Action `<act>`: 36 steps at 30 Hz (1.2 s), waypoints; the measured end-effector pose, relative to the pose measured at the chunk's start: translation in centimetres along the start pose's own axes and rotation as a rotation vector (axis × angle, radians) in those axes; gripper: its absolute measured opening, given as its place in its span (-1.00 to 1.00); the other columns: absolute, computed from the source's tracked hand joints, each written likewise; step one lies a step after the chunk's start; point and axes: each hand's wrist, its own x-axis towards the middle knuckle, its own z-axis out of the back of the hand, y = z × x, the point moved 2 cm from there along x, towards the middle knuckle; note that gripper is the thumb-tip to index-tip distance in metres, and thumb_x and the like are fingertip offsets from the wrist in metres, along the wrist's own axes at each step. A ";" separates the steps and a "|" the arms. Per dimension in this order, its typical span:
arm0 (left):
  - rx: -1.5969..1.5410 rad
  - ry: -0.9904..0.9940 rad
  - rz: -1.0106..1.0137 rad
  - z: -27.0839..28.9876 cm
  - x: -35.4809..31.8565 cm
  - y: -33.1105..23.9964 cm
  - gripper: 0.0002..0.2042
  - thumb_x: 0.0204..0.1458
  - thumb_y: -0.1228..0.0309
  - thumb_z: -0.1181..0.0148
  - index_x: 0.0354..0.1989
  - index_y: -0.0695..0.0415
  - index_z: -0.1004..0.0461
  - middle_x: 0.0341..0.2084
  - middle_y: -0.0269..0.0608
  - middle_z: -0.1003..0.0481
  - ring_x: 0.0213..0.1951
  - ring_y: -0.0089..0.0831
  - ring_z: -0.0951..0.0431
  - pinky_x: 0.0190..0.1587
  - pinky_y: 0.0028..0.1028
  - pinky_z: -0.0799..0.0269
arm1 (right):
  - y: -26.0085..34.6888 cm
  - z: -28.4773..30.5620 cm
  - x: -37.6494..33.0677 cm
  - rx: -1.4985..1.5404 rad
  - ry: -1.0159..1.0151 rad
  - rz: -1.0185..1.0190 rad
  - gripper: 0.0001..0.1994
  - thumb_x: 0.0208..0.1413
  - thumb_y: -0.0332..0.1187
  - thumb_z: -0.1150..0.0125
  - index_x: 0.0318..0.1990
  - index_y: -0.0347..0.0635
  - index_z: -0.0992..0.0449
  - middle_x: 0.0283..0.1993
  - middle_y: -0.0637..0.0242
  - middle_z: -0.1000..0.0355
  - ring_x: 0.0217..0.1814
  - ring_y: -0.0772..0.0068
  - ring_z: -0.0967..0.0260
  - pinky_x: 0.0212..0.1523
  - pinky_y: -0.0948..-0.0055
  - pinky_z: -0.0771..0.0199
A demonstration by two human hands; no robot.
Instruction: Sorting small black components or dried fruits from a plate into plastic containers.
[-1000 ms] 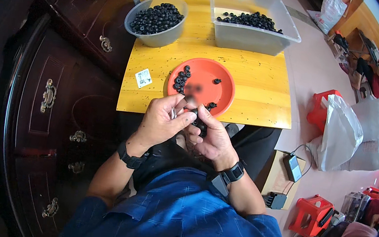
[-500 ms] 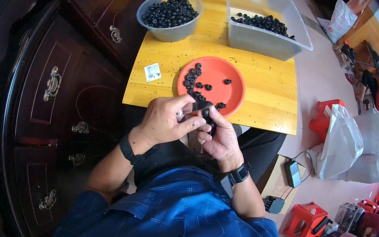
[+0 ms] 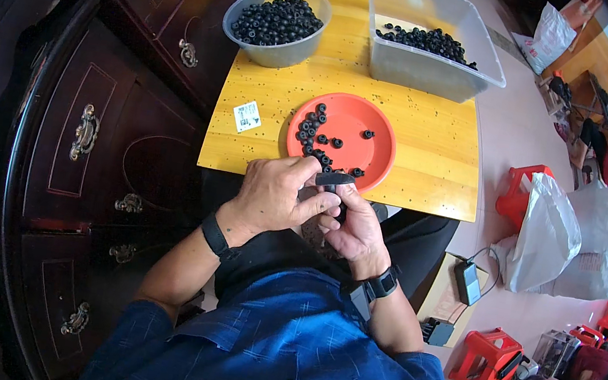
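In my left hand (image 3: 270, 194) is a small dark-bladed knife (image 3: 334, 180), its blade pointing right across the top of my right hand (image 3: 357, 231). My right fingers are curled round small black ring-like parts (image 3: 340, 212), mostly hidden by the fingers; the blade lies against or just above them. Beyond both hands, at the table's near edge, sits a shallow red-orange plate (image 3: 373, 114). Several black parts (image 3: 311, 130) lie along its left side and near rim, with a few apart from the rest.
On the yellow table (image 3: 433, 154) stand a round tub (image 3: 276, 55) heaped with black parts and a rectangular clear bin (image 3: 421, 78) holding more. A printed card (image 3: 247, 116) lies left of the plate. Dark drawers (image 3: 87, 132) flank the left; red stools (image 3: 486, 362) stand right.
The knife blade has turned from a steeper tilt to lying nearly level across the black parts. Both hands stay close together in about the same place.
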 end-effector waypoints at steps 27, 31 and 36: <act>-0.122 0.012 0.000 -0.8 1.6 -0.1 -0.74 -0.07 0.47 -0.34 -0.16 0.13 -0.53 -0.56 -0.18 -0.56 -0.49 -0.27 -0.62 -0.41 -0.38 -0.48 | 0.6 0.6 0.6 0.019 -0.090 0.042 -0.87 0.31 -0.32 -0.08 -0.05 -0.04 -0.39 -0.28 0.44 -0.39 -0.43 0.69 -0.30 -0.57 0.73 -0.27; -0.070 0.053 0.041 0.3 4.2 1.6 -0.87 0.01 0.41 -0.28 -0.32 0.18 -0.53 -0.61 -0.12 -0.53 -0.52 -0.22 -0.60 -0.44 -0.36 -0.46 | 0.9 1.0 0.7 0.079 -0.069 0.033 -0.76 0.35 -0.21 -0.01 0.00 -0.16 -0.41 -0.11 0.27 -0.47 -0.37 0.53 -0.37 -0.49 0.64 -0.36; 0.162 -0.290 0.156 6.9 12.1 5.2 -0.66 0.03 0.25 -0.32 -0.11 0.23 -0.52 -0.53 -0.02 -0.56 -0.46 -0.18 -0.61 -0.37 -0.30 -0.49 | 1.5 0.0 0.1 0.219 -0.013 0.011 -0.69 0.39 -0.19 0.08 0.00 -0.26 -0.43 0.07 0.09 -0.47 -0.14 0.31 -0.50 -0.22 0.45 -0.57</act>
